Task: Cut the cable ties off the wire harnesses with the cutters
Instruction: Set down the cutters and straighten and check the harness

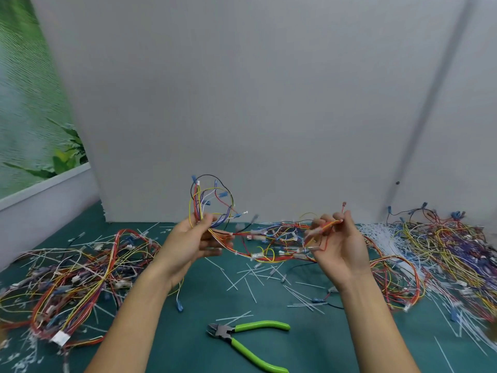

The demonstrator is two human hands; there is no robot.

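**Q:** What is held, and how?

**A:** One wire harness [199,205] is held raised above the green mat [199,300]. Its looped end is gripped in the curled fingers of the left hand [192,238]. An orange-red strand is pinched between thumb and fingertips of the right hand [343,244].

**Q:** What is laid around, and in what number?

**A:** One pair of green-handled cutters [225,332] is seen on the mat between the forearms, touched by neither hand. Two heaps are counted, a left heap [75,275] and a right heap [446,249], with the hands between them. Cut cable ties [258,275] are scattered mid-mat, too many to be counted. One sheaf of white ties [382,234] is seen just beside the right heap. One white panel [242,103] is stood behind.

**Q:** What is obstructed?

**A:** Part of the mat's far edge is covered by the hands and the held harness. The right heap's outer edge is blurred.
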